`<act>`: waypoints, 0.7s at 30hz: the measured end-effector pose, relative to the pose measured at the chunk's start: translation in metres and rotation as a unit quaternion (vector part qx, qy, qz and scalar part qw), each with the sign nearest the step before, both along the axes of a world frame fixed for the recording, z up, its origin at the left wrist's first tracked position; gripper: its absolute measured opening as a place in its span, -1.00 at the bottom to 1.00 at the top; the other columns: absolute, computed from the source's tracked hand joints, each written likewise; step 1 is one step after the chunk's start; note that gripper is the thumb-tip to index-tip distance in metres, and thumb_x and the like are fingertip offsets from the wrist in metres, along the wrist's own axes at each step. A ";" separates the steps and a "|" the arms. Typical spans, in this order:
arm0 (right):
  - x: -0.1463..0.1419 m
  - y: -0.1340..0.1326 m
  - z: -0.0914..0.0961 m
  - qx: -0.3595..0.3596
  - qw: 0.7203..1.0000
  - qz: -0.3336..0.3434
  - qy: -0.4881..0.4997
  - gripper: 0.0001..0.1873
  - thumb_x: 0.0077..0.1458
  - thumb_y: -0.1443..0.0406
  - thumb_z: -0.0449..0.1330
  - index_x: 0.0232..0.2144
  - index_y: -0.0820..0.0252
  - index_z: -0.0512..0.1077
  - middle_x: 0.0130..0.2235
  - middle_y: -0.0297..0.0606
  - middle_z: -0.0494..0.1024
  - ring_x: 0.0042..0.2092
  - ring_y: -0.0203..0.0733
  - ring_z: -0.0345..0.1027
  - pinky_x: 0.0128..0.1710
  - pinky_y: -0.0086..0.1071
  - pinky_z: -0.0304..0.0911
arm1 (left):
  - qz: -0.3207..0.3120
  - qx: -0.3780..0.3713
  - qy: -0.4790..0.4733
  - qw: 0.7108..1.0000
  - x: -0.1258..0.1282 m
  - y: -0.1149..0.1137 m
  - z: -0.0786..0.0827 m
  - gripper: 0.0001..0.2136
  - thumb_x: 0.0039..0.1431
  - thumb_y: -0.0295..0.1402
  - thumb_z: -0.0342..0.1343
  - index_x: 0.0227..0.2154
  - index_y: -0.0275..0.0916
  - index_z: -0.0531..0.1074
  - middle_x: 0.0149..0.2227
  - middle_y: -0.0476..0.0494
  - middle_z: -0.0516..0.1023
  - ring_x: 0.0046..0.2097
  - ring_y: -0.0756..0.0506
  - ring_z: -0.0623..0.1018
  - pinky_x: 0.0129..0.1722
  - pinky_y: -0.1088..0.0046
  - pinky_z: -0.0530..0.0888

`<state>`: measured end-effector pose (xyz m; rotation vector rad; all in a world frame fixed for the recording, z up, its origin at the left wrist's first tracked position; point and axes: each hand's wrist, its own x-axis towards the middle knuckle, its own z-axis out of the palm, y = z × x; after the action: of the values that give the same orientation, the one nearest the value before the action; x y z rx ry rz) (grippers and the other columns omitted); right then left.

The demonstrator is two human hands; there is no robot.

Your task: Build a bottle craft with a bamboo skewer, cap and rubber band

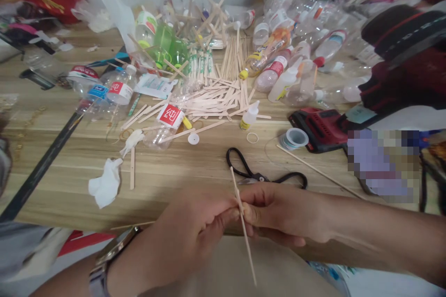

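A thin wooden stick (246, 236) slants between my two hands near the table's front edge. It has a small lump near its upper end. My left hand (195, 222), with a watch on the wrist, is closed in a pinch at the stick's middle. From the other side, the thumb and fingers of my right hand (282, 213) press on the same spot. Another thin stick (132, 225) shows behind my left wrist; whether it runs into my grip is hidden. Just beyond my hands lie black-handled scissors (259, 177), partly covered by my right hand.
A pile of flat wooden sticks (216, 100) lies mid-table among plastic bottles (275, 72). A small glue bottle (249, 116) stands nearer. To the right are a spool (294, 138) and a red-black power tool (313, 127). Crumpled tissue (105, 183) lies left.
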<state>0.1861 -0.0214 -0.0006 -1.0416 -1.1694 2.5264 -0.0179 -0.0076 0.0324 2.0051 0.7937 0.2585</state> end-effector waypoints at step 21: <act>-0.002 -0.004 -0.006 -0.042 0.999 -0.012 0.004 -0.41 -0.07 -0.19 0.21 -0.48 0.25 0.30 -0.50 -0.47 0.32 -0.78 -0.64 -0.04 -0.87 -0.61 -0.28 | 0.008 -0.090 -0.023 0.996 0.002 -0.003 -0.003 -0.68 0.36 -0.43 -0.14 -0.23 -0.11 0.56 -0.26 0.04 0.62 -0.26 0.02 0.53 -0.20 0.56 0.38</act>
<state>0.1846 -0.0258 -0.0070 -1.0557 -1.0503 2.5792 -0.0160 -0.0102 0.0292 1.8184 0.7766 0.2343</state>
